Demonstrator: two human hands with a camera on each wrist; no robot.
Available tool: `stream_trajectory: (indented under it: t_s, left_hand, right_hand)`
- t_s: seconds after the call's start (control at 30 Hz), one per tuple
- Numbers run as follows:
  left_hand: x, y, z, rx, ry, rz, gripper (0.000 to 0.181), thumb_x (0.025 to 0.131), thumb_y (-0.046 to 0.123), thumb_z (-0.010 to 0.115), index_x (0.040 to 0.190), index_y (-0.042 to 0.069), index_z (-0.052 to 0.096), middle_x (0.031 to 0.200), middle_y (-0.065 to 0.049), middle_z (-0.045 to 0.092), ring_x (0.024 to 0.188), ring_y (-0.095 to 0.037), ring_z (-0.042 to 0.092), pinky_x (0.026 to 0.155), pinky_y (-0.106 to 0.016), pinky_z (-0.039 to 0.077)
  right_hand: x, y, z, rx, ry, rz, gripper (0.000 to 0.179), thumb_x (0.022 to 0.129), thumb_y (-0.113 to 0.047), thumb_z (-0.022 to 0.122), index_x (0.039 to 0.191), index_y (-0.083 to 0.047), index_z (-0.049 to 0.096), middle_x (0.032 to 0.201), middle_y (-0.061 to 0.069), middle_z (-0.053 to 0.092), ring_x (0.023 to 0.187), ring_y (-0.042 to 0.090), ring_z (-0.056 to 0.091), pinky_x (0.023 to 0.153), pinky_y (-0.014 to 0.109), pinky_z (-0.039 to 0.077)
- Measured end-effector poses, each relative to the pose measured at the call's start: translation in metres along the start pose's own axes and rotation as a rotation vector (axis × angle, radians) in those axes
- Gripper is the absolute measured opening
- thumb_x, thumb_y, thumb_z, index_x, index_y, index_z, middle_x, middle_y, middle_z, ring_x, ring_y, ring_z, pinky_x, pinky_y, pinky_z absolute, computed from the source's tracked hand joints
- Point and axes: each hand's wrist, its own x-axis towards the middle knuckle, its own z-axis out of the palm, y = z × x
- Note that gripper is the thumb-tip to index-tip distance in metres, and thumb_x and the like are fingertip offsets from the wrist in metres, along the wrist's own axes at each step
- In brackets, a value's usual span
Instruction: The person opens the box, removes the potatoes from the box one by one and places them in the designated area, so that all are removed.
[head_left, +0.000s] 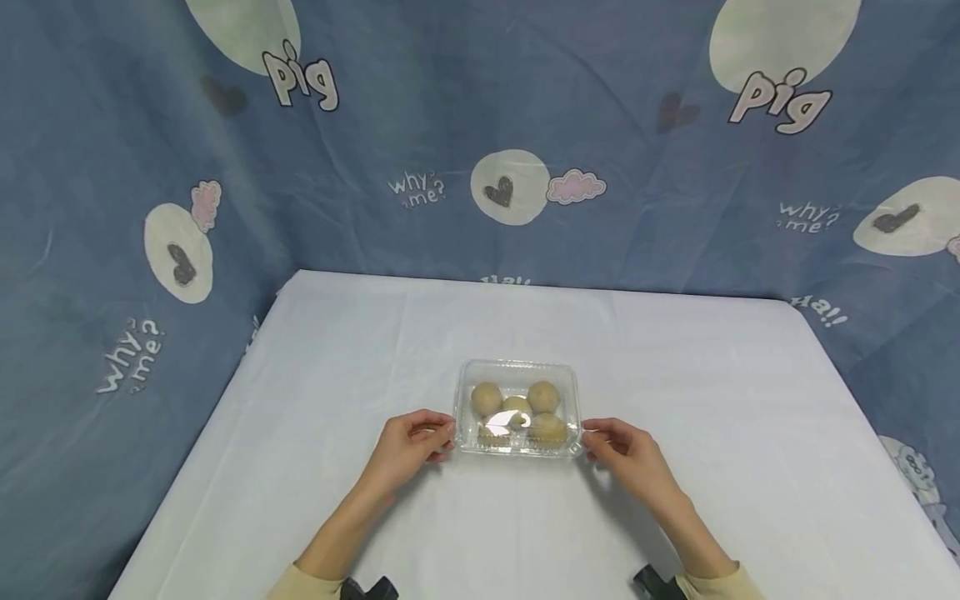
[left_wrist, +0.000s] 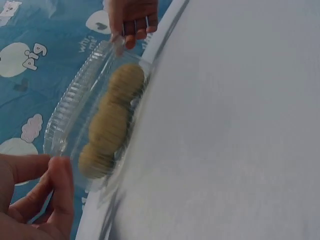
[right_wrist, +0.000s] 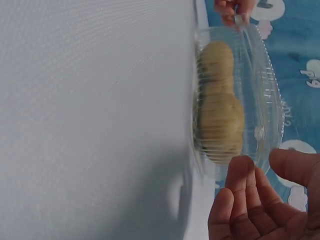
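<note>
A clear plastic clamshell box (head_left: 517, 367) sits low over the white table, its ribbed lid down. Inside are several round yellow-tan balls (head_left: 543, 397) that look like small potatoes. My left hand (head_left: 416, 442) pinches the near left edge of the box between thumb and forefinger, as the left wrist view shows at the corner. At the opposite edge my right hand (head_left: 628, 457) grips the rim, thumb on one side and fingertips (right_wrist: 240, 167) on the other. Glare on the lid partly hides the front balls.
A white cloth covers the table (head_left: 675, 358). Behind and to both sides hangs a blue printed curtain (head_left: 420, 92), meeting the table's far edge. Black straps with small mounts (head_left: 371, 588) show at the wrists by the beige sleeves (head_left: 307, 583).
</note>
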Motion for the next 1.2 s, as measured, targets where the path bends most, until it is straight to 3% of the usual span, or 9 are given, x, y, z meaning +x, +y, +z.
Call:
stream_trajectory:
  t_s: [0.2,0.4,0.57,0.7,0.9,1.07,1.2]
  left_hand:
    - [0.002,-0.001,0.003,-0.084,0.027,-0.055,0.025,0.09,0.011,0.072,0.109,-0.004,0.065,0.095,-0.011,0.066,0.084,-0.024,0.067,0.065,-0.028,0.059]
    - [0.004,-0.005,0.005,-0.1,0.056,-0.053,0.026,0.09,0.008,0.071,0.114,0.002,0.066,0.096,-0.011,0.066,0.082,-0.022,0.066,0.062,-0.027,0.058]
    - [0.005,-0.005,0.007,-0.099,0.071,-0.074,0.019,0.089,0.01,0.072,0.104,0.001,0.067,0.093,-0.01,0.067,0.079,-0.02,0.065,0.059,-0.025,0.057]
    - [0.006,-0.003,0.006,-0.072,0.035,-0.087,0.019,0.09,0.014,0.072,0.099,-0.002,0.065,0.089,-0.01,0.067,0.079,-0.02,0.065,0.058,-0.025,0.056]
    - [0.006,-0.003,-0.002,-0.075,-0.088,-0.081,0.025,0.094,0.015,0.068,0.106,-0.004,0.06,0.09,-0.01,0.068,0.081,-0.02,0.067,0.062,-0.027,0.057]
    - [0.004,-0.008,-0.007,-0.179,-0.161,-0.112,0.029,0.094,0.01,0.066,0.115,-0.006,0.054,0.093,-0.007,0.068,0.087,-0.02,0.068,0.069,-0.026,0.058]
    - [0.002,-0.012,-0.008,-0.245,-0.182,-0.145,0.035,0.094,0.008,0.066,0.121,-0.007,0.049,0.095,-0.007,0.068,0.091,-0.021,0.068,0.075,-0.026,0.058]
  right_hand:
    - [0.002,-0.002,0.001,0.03,0.007,0.03,0.025,0.094,-0.015,0.068,0.112,0.003,0.066,0.092,0.009,0.068,0.082,0.024,0.068,0.073,0.03,0.058]
    - [0.003,-0.003,0.0,0.046,-0.011,0.053,0.029,0.094,-0.018,0.068,0.113,0.004,0.065,0.092,0.01,0.068,0.082,0.022,0.067,0.074,0.031,0.058]
    - [0.005,-0.004,0.0,0.038,-0.016,0.056,0.027,0.094,-0.018,0.067,0.11,0.004,0.065,0.091,0.009,0.067,0.081,0.021,0.066,0.072,0.03,0.057]
    - [0.005,-0.004,0.0,0.032,-0.038,0.074,0.021,0.095,-0.017,0.066,0.102,0.003,0.062,0.087,0.008,0.066,0.079,0.02,0.065,0.07,0.028,0.056]
    - [0.004,-0.004,-0.001,0.017,-0.086,0.083,0.02,0.095,-0.017,0.066,0.097,0.002,0.06,0.083,0.009,0.066,0.079,0.019,0.064,0.07,0.029,0.057]
    - [0.0,-0.005,-0.001,-0.052,-0.072,0.003,0.021,0.093,-0.02,0.069,0.093,-0.001,0.06,0.079,0.006,0.066,0.072,0.018,0.063,0.061,0.025,0.053]
    - [-0.003,-0.002,0.002,-0.204,0.016,-0.231,0.018,0.088,-0.016,0.075,0.084,-0.011,0.058,0.07,-0.005,0.061,0.064,0.011,0.06,0.054,0.022,0.048]
